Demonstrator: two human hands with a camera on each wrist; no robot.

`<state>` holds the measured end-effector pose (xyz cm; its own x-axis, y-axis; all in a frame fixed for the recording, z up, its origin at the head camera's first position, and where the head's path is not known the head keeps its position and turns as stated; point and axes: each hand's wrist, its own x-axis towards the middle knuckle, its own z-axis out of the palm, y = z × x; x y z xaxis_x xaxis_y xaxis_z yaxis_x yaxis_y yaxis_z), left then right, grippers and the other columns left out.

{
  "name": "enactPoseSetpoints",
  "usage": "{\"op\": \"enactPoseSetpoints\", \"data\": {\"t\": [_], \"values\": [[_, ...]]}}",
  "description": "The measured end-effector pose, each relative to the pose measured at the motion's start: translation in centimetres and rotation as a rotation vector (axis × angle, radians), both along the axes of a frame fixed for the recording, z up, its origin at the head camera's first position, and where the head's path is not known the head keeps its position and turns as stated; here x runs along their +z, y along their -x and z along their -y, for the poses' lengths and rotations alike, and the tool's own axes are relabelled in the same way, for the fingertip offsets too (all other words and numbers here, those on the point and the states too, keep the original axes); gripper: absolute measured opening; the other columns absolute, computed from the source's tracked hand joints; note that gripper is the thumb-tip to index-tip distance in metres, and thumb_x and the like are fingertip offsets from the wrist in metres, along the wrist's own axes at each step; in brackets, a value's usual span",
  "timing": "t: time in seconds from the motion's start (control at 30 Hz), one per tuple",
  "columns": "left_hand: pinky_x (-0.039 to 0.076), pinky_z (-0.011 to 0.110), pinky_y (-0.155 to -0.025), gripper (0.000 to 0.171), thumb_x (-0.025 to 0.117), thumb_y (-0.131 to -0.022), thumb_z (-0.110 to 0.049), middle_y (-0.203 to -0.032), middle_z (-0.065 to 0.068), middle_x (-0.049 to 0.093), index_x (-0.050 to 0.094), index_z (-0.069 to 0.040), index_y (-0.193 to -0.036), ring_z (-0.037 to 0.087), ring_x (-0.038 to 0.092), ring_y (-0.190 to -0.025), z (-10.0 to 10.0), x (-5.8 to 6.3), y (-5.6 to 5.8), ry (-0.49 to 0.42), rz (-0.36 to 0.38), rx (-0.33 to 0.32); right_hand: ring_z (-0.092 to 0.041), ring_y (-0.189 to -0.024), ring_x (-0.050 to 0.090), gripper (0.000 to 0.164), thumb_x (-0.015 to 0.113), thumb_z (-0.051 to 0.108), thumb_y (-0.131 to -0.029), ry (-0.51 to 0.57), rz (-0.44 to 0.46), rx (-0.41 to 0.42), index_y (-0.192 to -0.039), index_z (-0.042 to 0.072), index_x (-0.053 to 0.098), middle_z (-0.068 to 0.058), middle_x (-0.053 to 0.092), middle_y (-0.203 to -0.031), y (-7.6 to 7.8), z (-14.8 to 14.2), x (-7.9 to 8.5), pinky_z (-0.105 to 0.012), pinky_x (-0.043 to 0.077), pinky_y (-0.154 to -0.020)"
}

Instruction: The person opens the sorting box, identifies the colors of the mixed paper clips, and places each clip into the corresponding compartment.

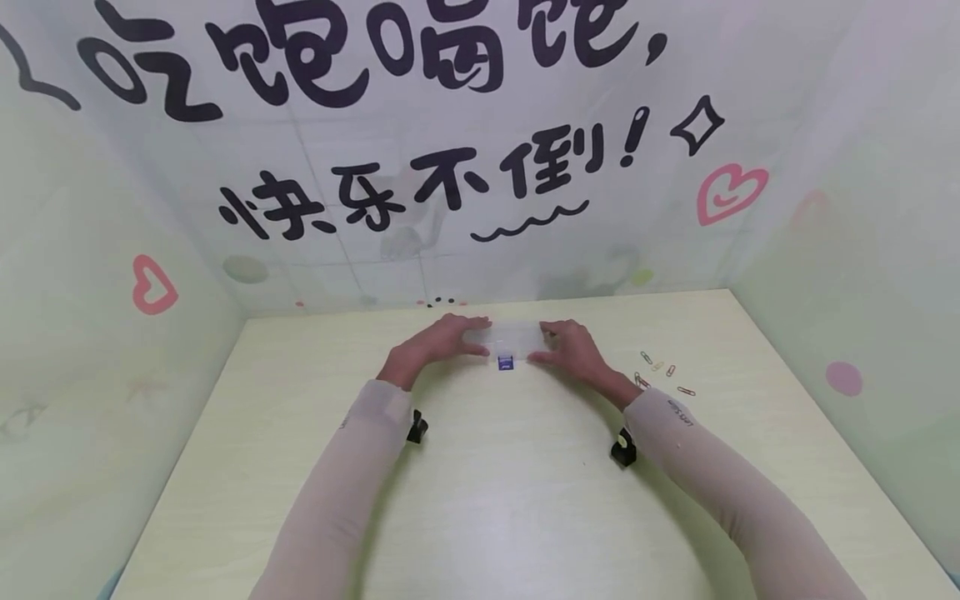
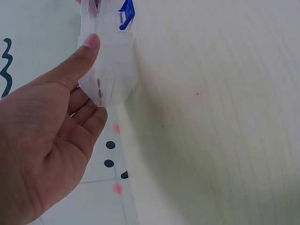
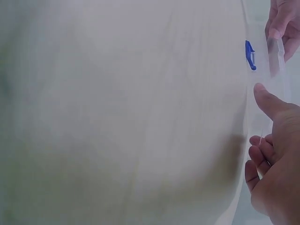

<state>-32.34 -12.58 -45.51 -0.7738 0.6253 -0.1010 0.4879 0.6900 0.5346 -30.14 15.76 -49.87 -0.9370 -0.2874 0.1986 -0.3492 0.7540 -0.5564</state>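
A clear plastic box (image 1: 517, 336) with a blue latch (image 1: 506, 362) on its near side is at the back middle of the table. My left hand (image 1: 438, 342) grips its left end, and my right hand (image 1: 573, 348) grips the right end. In the left wrist view, the left thumb lies against the box (image 2: 117, 58), with the fingers around its far edge. The right wrist view has the right thumb near the blue latch (image 3: 250, 55) and the other fingers bent at the box's end. What the box contains cannot be made out.
Several paper clips (image 1: 657, 367) lie loose on the pale table (image 1: 510, 500), right of the right hand and partly behind the forearm. Close behind the box rises a printed back wall (image 1: 517, 267). Side walls (image 1: 847, 350) flank the table.
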Motion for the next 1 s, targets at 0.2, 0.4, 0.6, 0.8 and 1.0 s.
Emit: {"op": "enactPoseSetpoints", "data": {"t": [0.2, 0.4, 0.6, 0.8, 1.0], "values": [[0.032, 0.045, -0.128, 0.057, 0.067, -0.105, -0.036, -0.156, 0.011, 0.056, 0.057, -0.005, -0.152, 0.031, 0.045, -0.151, 0.5, 0.6, 0.2, -0.012, 0.015, -0.001, -0.033, -0.102, 0.065, 0.069, 0.094, 0.025, -0.082, 0.035, 0.038, 0.012, -0.134, -0.01, 0.065, -0.024, 0.075, -0.121, -0.2, 0.0, 0.3, -0.051, 0.053, -0.1], [0.031, 0.047, -0.128, 0.047, 0.059, -0.11, -0.035, -0.147, 0.013, 0.065, 0.065, -0.003, -0.144, 0.032, 0.049, -0.148, 0.8, 0.7, 0.7, -0.08, 0.034, 0.028, -0.041, -0.118, 0.068, 0.065, 0.096, 0.023, -0.078, 0.054, 0.078, -0.001, -0.129, -0.008, 0.069, -0.025, 0.071, -0.13, -0.5, 0.1, 0.6, -0.053, 0.051, -0.11], [0.03, 0.048, -0.128, 0.044, 0.052, -0.113, -0.034, -0.141, 0.015, 0.069, 0.07, -0.002, -0.137, 0.037, 0.048, -0.149, 1.1, 0.4, 1.1, -0.194, 0.029, 0.095, -0.043, -0.133, 0.06, 0.065, 0.095, 0.024, -0.079, 0.062, 0.123, -0.025, -0.132, -0.004, 0.069, -0.024, 0.068, -0.135, -0.8, 0.1, 0.8, -0.054, 0.045, -0.117], [0.041, 0.051, -0.121, 0.045, 0.05, -0.114, -0.033, -0.148, 0.017, 0.063, 0.063, -0.003, -0.145, 0.036, 0.055, -0.142, 0.8, 0.0, 1.6, -0.267, -0.003, 0.172, -0.042, -0.131, 0.063, 0.064, 0.096, 0.024, -0.078, 0.065, 0.11, -0.017, -0.13, -0.004, 0.071, -0.023, 0.071, -0.131, -0.7, -0.2, 0.8, -0.053, 0.047, -0.115], [0.047, 0.048, -0.117, 0.038, 0.051, -0.114, -0.022, -0.141, 0.015, 0.068, 0.065, -0.005, -0.144, 0.032, 0.069, -0.125, 0.3, -1.0, 2.5, -0.33, -0.139, 0.221, -0.043, -0.128, 0.064, 0.064, 0.096, 0.025, -0.077, 0.049, 0.089, -0.007, -0.129, -0.004, 0.071, -0.023, 0.072, -0.129, -0.7, -0.3, 0.6, -0.054, 0.047, -0.114]]}}
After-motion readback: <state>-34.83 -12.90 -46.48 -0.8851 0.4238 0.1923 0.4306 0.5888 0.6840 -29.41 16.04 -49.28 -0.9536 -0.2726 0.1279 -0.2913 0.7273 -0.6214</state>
